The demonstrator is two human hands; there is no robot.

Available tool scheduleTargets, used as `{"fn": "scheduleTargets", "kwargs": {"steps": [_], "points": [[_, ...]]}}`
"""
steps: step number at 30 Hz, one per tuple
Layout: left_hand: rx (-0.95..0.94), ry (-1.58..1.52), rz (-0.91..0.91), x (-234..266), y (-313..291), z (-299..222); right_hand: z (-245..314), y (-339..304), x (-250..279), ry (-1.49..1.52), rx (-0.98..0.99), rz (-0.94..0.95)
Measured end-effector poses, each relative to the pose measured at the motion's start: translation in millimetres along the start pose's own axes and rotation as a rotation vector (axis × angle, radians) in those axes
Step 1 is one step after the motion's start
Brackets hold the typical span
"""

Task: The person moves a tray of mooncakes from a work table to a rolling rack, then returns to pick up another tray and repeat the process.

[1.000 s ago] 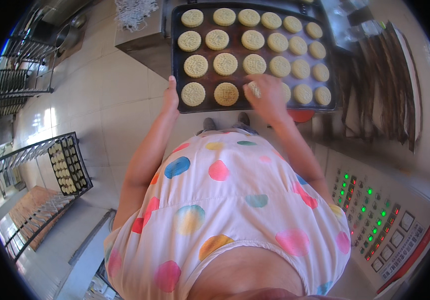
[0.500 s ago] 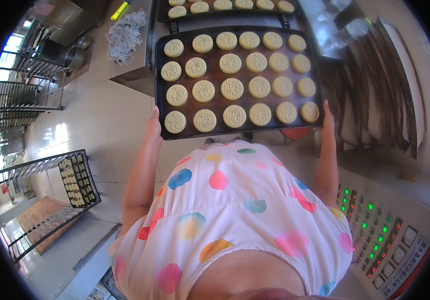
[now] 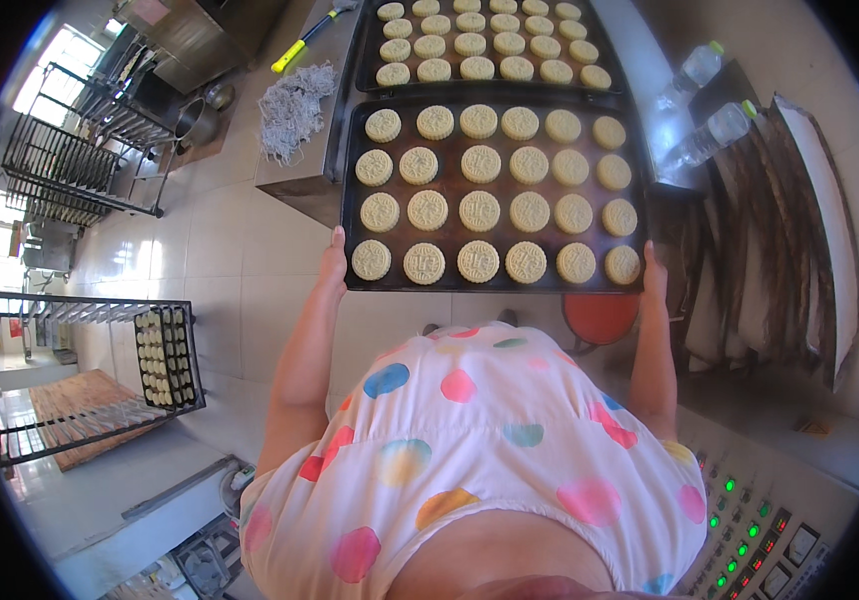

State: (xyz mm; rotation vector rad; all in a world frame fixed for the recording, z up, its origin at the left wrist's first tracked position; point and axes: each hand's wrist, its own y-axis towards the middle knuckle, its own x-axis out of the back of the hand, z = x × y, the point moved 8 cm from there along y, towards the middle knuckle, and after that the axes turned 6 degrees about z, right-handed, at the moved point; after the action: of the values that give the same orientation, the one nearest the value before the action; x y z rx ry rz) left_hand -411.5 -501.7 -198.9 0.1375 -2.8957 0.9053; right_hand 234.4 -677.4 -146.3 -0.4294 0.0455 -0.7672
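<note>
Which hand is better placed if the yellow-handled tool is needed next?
Left, I'd judge: the left hand is at the left edge of the near tray, on the same side as the yellow-handled tool. The right hand is at the opposite edge, farther away. Either would likely have to leave the tray first.

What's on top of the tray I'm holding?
Four rows of six pale, round, patterned pastries lie on the dark tray. The surface directly beneath each pastry is hidden.
</note>
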Motion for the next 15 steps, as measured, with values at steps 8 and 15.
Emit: {"fn": "scheduleTargets", "kwargs": {"steps": [8,15], "points": [[-0.011,0.039,0.004,-9,-9,-11,-13,6,10,0.100,-0.031,0.005],[-0.074,-0.050,0.089,-23,-5,-16,-7,2,15,0.187,0.041,-0.038]]}}
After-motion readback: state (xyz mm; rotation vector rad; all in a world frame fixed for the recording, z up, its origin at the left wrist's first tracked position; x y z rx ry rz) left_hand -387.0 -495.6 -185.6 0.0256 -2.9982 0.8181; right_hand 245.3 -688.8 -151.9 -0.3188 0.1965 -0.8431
